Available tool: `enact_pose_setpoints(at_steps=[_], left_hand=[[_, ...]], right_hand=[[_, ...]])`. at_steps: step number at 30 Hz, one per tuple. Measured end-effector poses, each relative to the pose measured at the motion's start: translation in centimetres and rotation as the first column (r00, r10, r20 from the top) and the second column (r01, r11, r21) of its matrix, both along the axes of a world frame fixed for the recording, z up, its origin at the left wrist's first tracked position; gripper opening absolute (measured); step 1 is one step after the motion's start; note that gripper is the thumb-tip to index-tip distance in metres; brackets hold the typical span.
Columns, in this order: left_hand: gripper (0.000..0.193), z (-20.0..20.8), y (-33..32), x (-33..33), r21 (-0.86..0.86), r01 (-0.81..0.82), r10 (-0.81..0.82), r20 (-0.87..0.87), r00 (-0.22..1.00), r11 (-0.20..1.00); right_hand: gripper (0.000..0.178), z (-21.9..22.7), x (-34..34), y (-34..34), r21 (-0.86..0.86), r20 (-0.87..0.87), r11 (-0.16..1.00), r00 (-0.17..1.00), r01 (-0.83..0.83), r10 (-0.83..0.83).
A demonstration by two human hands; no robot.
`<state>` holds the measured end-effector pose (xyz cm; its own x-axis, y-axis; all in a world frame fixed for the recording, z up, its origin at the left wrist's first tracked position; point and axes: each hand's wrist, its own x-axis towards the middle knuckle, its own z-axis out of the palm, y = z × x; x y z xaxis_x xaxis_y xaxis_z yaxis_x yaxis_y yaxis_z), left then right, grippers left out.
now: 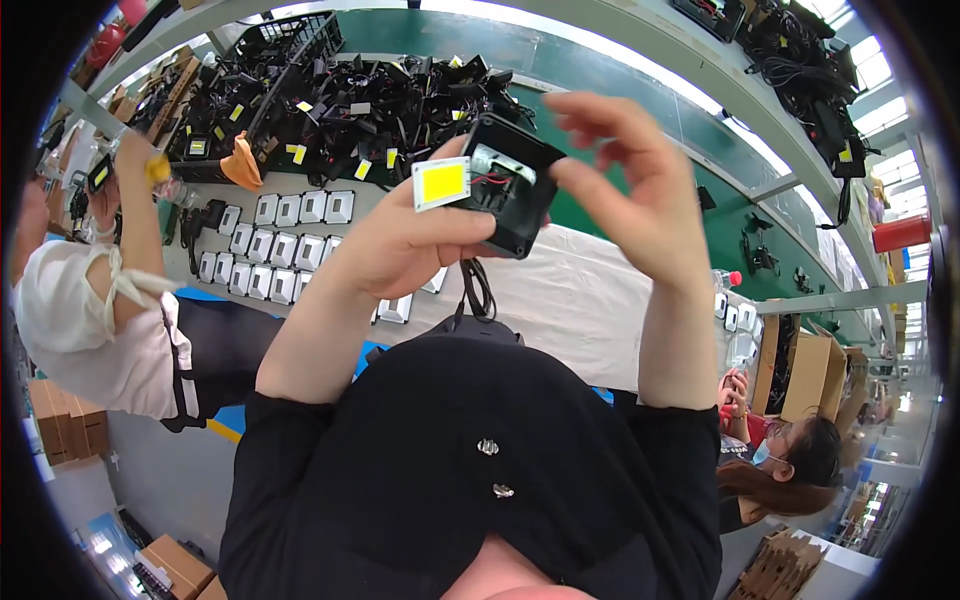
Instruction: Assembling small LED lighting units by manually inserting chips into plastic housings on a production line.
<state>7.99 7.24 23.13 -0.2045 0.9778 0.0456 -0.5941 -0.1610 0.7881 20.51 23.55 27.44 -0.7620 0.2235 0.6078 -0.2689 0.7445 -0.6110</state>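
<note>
My left hand [400, 235] grips a black lamp housing [522, 222] whose open side shows a silvery inner part and red wires. A white-edged LED panel with a yellow face [443, 183] sticks out at the housing's left side, near my left thumb. From the housing's underside a black cable [478, 290] hangs down. My right hand [635, 185] is raised just right of the housing, fingers spread and slightly blurred; its thumb is by the housing's right edge, and whether it touches cannot be told.
Rows of white-framed lamp pieces [275, 248] lie on the pale table cover [585, 300]. Behind them is a large heap of black housings and cables [350, 110] with an orange cloth [241, 163]. One co-worker [95, 320] works at left, another person [785, 465] is at right near cardboard boxes [815, 375].
</note>
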Motion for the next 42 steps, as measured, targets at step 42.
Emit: enact_pose_setpoints(at_steps=[42], left_hand=[[0.034,0.9,1.6,2.9,0.199,-0.567,0.6,-0.223,0.768,0.799]], right_hand=[[0.027,-0.7,2.2,-4.6,0.52,-0.138,0.804,0.958,0.287,-0.252]])
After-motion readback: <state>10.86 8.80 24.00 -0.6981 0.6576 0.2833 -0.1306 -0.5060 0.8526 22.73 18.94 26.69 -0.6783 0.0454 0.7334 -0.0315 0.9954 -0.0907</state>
